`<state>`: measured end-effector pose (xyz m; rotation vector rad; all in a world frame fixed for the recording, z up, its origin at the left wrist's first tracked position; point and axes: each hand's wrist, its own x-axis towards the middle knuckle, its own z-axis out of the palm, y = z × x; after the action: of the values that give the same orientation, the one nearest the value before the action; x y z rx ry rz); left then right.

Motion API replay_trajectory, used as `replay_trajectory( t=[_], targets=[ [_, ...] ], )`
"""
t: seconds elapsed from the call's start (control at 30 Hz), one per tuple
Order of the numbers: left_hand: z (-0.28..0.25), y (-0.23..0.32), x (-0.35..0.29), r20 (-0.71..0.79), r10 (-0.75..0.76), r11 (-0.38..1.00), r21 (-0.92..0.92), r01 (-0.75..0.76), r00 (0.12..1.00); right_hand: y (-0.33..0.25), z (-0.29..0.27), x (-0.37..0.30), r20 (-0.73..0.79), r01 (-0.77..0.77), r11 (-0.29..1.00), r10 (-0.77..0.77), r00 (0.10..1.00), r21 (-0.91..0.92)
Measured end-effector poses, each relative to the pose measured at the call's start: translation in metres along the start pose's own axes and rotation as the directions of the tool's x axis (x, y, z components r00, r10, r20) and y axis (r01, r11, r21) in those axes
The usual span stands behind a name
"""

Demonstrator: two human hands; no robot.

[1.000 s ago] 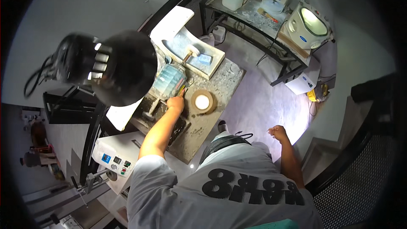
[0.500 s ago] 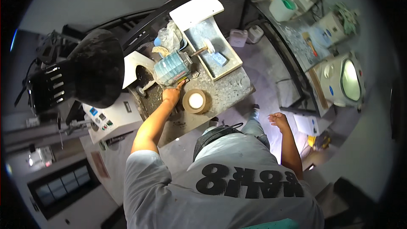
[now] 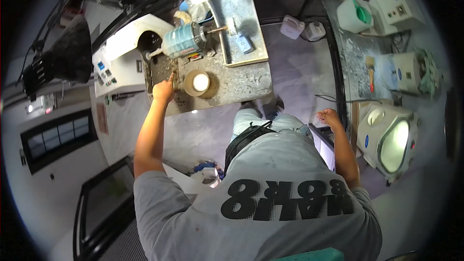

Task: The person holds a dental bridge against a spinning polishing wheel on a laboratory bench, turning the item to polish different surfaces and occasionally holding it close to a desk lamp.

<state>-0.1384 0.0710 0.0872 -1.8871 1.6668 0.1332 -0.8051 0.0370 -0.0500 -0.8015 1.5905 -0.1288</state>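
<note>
the left hand (image 3: 163, 92) was mostly folded, one finger pointing out; whether it held something, i could not tell. beside it, the brown ring (image 3: 188, 83) was on the tabletop (image 3: 241, 84), near the teal motor (image 3: 182, 40). the right hand (image 3: 330, 118), loosely half open, seemed empty.

On the left-hand surface (image 3: 239, 83), a motor (image 3: 182, 39) behind a round object (image 3: 188, 84); right of the motor, a tray (image 3: 265, 43) with a block (image 3: 244, 44) in it. Further left, a lamp (image 3: 72, 53). On the right-hand surface (image 3: 349, 50), a bucket (image 3: 349, 18) behind a brush (image 3: 371, 78). Two jugs (image 3: 292, 27) on the floor between both surfaces.
</note>
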Motion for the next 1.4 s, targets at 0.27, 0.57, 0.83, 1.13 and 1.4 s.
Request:
replay_trajectory(
  t=[0.27, 0.57, 0.83, 1.13, 1.4],
  targets=[
    [-0.020, 0.037, -0.054, -0.098, -0.325, 0.857, -0.451, 0.249, 0.940, -0.046, 0.025, 0.041, 0.102, 0.113, 0.990, -0.104, 0.989, -0.084],
    [-0.137, 0.138, 0.068, -0.369, -0.132, 0.716, -0.677, -0.169, 0.920, -0.124, 0.076, 0.030, 0.212, 0.290, 0.898, -0.229, 0.950, -0.330],
    [-0.075, 0.188, 0.134, -0.162, 0.028, 0.730, -0.671, -0.130, 0.986, -0.145, 0.080, -0.003, 0.161, 0.268, 0.940, -0.237, 0.958, -0.211],
    [-0.106, 0.180, 0.107, -0.230, -0.033, 0.782, -0.612, -0.118, 0.973, -0.179, 0.099, 0.023, 0.264, 0.333, 0.921, -0.276, 0.924, -0.203],
    [-0.071, 0.194, 0.118, -0.166, 0.112, 0.819, -0.542, -0.186, 0.980, -0.187, 0.079, 0.047, 0.291, 0.326, 0.924, -0.261, 0.920, -0.200]
  ],
)
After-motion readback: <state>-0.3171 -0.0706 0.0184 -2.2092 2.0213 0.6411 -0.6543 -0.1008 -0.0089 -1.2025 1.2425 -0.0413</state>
